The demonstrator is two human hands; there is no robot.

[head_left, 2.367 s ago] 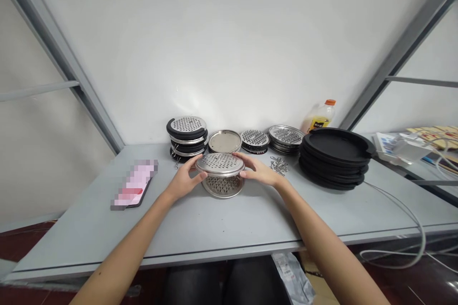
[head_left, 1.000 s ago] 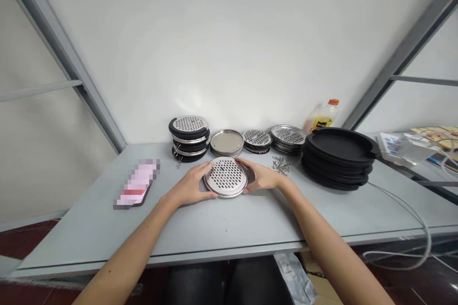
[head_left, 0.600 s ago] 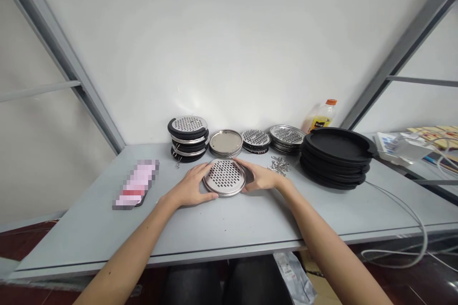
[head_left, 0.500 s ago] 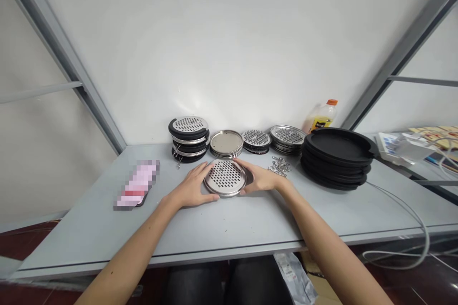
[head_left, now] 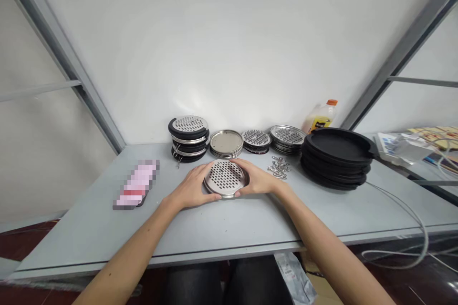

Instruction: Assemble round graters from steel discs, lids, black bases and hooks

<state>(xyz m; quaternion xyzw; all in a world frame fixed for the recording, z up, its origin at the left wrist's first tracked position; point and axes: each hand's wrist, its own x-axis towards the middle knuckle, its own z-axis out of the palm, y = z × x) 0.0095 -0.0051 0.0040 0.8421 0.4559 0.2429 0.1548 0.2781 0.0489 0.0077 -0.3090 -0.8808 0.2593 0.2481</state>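
A round silver grater disc (head_left: 225, 177) with slotted holes lies on the grey table (head_left: 214, 233), in front of me. My left hand (head_left: 195, 188) curves round its left side, thumb at the front edge. From the right, my right hand (head_left: 255, 178) wraps the other side, fingers at the back rim and thumb at the front right. Both hands hold the disc by its rim. Behind it stands a stack of plain metal discs (head_left: 226, 143). Small metal clips (head_left: 279, 167) lie in a loose pile to the right of my right hand.
Black-rimmed graters (head_left: 189, 125) are stacked at the back left. Further right are spiked discs (head_left: 256, 138), larger grater discs (head_left: 288, 135), black round holders (head_left: 338, 152) and a bottle (head_left: 324, 116). A blurred phone (head_left: 138, 185) lies left; a cable (head_left: 424, 228) hangs at the right.
My right hand has shifted slightly left and closed in on the disc's rim, its thumb moving along the front edge. My left thumb has moved slightly right.
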